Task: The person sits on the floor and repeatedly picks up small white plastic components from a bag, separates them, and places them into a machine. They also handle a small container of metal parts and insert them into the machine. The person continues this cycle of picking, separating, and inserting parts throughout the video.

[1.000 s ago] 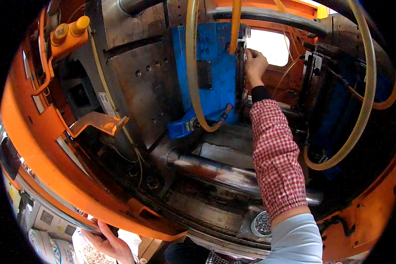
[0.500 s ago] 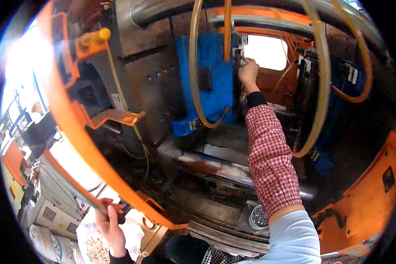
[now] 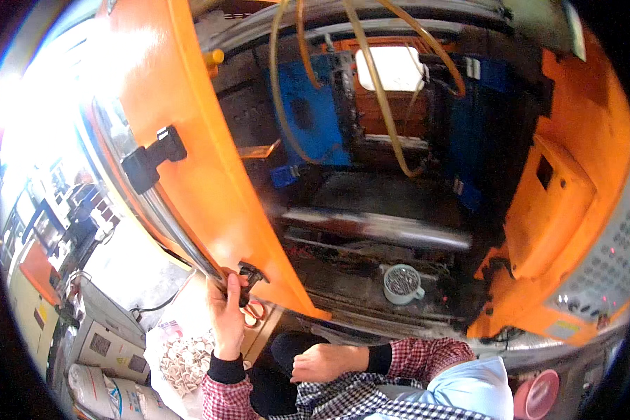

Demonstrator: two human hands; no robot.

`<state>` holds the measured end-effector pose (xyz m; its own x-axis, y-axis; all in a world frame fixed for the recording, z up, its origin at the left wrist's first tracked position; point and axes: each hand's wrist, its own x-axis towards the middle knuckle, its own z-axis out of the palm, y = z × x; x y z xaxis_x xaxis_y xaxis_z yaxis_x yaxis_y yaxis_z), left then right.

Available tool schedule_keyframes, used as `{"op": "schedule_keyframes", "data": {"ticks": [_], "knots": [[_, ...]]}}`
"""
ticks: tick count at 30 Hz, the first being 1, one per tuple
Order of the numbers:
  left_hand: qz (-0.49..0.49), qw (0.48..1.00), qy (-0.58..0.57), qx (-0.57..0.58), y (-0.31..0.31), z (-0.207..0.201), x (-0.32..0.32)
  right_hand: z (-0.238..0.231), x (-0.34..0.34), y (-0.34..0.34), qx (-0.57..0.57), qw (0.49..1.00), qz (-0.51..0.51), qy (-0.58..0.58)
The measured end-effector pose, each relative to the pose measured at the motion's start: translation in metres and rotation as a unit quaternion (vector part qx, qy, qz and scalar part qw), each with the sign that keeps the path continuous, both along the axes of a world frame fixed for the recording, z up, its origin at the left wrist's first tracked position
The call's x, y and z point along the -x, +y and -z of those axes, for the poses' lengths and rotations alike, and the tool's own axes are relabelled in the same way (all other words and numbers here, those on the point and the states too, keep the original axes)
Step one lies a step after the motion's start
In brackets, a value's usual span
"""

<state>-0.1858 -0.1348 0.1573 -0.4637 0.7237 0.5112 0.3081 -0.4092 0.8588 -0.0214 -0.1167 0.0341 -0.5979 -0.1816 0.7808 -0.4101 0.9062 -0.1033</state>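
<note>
We see the left hand [image 3: 227, 308] with its grip clamped on the lower black handle [image 3: 248, 276] at the bottom edge of the orange machine door [image 3: 210, 147]. The right hand [image 3: 325, 362] rests low near the body, fingers loosely together and holding nothing. Inside the machine, a pale cup of small metal parts [image 3: 402, 283] sits below a steel bar [image 3: 378, 227], and yellow hoses [image 3: 371, 77] hang before the blue mould block [image 3: 315, 112].

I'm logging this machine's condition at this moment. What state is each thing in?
Orange sliding door: partly open, machine interior exposed.
Left hand: gripping the door's lower handle.
Right hand: empty, drawn back near the body.
Cup: upright, filled with small metal parts.
</note>
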Motion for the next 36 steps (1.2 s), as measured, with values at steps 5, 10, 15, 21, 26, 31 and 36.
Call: {"op": "schedule_keyframes", "data": {"ticks": [5, 10, 15, 21, 26, 31, 36], "knots": [[0.215, 0.976, 0.031, 0.033, -0.027, -0.003, -0.054, 0.071, -0.028, -0.031, 0.156, 0.970, 0.081, -0.170], [0.338, 0.928, 0.146, 0.056, -0.033, 0.006, -0.110, 0.088, -0.030, -0.037, 0.129, 0.963, 0.089, -0.221], [0.359, 0.892, 0.274, 0.009, -0.041, -0.004, -0.185, 0.079, -0.036, -0.028, 0.126, 0.957, 0.101, -0.239], [0.411, 0.877, 0.238, -0.080, -0.047, 0.009, -0.268, 0.096, -0.047, -0.031, 0.135, 0.946, 0.091, -0.280], [0.386, 0.880, 0.200, -0.192, -0.056, 0.010, -0.311, 0.104, -0.056, -0.040, 0.146, 0.936, 0.085, -0.309], [0.324, 0.892, 0.201, -0.243, -0.062, 0.003, -0.308, 0.103, -0.051, -0.039, 0.188, 0.924, 0.092, -0.319], [0.335, 0.871, 0.205, -0.294, -0.053, 0.012, -0.325, 0.073, -0.008, -0.037, 0.287, 0.915, 0.140, -0.245]]}}
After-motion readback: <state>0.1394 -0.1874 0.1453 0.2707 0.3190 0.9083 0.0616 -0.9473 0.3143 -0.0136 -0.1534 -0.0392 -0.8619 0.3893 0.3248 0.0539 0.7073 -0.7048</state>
